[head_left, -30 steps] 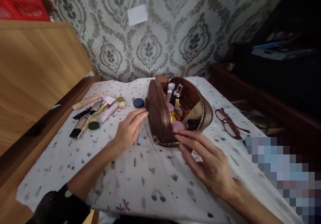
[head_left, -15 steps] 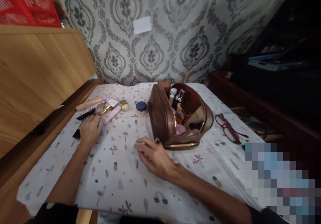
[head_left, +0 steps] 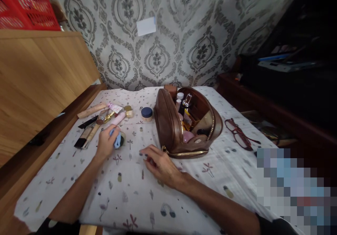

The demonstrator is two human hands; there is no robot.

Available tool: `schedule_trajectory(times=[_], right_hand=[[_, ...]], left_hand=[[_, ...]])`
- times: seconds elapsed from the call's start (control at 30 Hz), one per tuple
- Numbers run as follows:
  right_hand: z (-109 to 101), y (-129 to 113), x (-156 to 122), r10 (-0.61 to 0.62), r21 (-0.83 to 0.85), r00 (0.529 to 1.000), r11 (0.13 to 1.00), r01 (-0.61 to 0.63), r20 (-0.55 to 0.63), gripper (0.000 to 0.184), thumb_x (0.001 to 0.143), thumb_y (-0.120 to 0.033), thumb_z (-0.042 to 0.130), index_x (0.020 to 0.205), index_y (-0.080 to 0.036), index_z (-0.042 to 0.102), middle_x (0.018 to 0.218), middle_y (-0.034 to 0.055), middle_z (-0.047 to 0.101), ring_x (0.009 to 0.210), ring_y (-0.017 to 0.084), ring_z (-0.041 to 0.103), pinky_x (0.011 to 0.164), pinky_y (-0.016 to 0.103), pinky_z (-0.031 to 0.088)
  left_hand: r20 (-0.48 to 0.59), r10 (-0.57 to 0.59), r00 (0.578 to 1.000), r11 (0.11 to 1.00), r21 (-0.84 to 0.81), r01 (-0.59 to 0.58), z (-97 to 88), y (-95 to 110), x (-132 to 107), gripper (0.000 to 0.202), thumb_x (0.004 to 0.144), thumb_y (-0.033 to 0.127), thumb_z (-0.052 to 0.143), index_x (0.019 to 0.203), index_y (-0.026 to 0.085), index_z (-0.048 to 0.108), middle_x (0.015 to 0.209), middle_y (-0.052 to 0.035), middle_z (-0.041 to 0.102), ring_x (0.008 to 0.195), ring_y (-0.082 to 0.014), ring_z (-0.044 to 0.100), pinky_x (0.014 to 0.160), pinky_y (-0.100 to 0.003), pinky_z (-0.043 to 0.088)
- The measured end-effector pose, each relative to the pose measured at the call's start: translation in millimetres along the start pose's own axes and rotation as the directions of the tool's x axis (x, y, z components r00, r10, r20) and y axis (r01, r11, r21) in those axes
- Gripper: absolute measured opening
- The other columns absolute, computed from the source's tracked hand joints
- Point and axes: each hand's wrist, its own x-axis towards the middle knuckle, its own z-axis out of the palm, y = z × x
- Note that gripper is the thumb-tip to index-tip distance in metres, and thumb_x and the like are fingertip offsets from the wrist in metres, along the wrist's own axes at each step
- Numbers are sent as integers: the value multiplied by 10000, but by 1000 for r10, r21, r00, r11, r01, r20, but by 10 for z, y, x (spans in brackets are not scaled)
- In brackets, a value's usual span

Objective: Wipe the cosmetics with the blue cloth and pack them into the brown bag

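My left hand (head_left: 106,140) has its fingers closed on a small light-blue item (head_left: 117,139), whose kind I cannot make out; a dark round part shows beside it. Behind that hand lies a group of cosmetics: a pink tube (head_left: 118,118), a gold-coloured item (head_left: 109,116), a brush (head_left: 100,118) and a black-ended stick (head_left: 80,142). My right hand (head_left: 162,166) rests on the cloth with fingers bent and apart, holding nothing, just in front of an open brown cosmetic bag (head_left: 168,122). Bottles and a pink round item (head_left: 187,136) sit inside the bag. A blue-lidded jar (head_left: 146,113) stands left of it.
Red-framed glasses (head_left: 239,135) lie right of the bag on the patterned cloth (head_left: 137,196). A wooden cabinet (head_left: 47,63) bounds the left side, with a red basket (head_left: 28,7) on top. A patterned wall (head_left: 155,59) rises behind.
My left hand has moved right, away from the cosmetics group, with the light-blue item in its fingers. The black-ended stick and brush are now uncovered. My right hand has hardly moved.
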Motion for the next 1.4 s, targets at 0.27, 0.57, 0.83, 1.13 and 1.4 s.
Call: schedule_trajectory(times=[0.27, 0.57, 0.83, 1.13, 1.4], right_hand=[[46, 69, -25, 151, -43, 988, 987, -152, -22, 648, 821, -37, 617, 1411, -252, 458, 1133, 59, 535, 766, 122, 633, 780, 316, 607], [18, 3, 32, 230, -125, 971, 967, -221, 62, 602, 837, -115, 691, 1390, -208, 473, 1241, 102, 523, 1058, 227, 633, 953, 413, 564], [-19, -46, 57, 277, -163, 955, 952, -259, 105, 464, 844, -192, 694, 1254, -198, 476, 1249, 94, 545, 1073, 249, 634, 909, 405, 558], [-54, -86, 57, 275, -290, 952, 930, -227, 137, 512, 888, -336, 701, 1299, -139, 466, 1223, 131, 569, 968, 260, 660, 783, 381, 582], [-56, -58, 43, 210, -289, 974, 941, -177, 87, 494, 853, -400, 747, 1212, -144, 523, 1135, 94, 614, 867, 212, 655, 709, 325, 565]], left_hand=[[327, -34, 945, 898, -404, 172, 511, 404, -236, 431, 910, 594, 506, 754, 194, 542, 615, 41, 462, 538, -123, 441, 503, -243, 361], [348, -26, 937, 886, -425, 182, 514, 378, -252, 449, 900, 601, 529, 751, 180, 573, 630, 30, 493, 581, -123, 468, 548, -237, 398], [270, 215, 939, 961, -229, -154, 450, 473, -359, 310, 988, 433, 452, 935, 193, 641, 866, -42, 668, 822, -187, 631, 757, -288, 484], [168, 398, 902, 917, -49, -395, 511, 427, -387, 205, 955, 342, 520, 1003, 196, 654, 897, -38, 703, 812, -180, 668, 752, -262, 512], [206, 87, 975, 992, -102, -67, 523, 389, -345, 367, 915, 534, 521, 933, 198, 667, 832, -31, 688, 770, -190, 641, 716, -263, 492]])
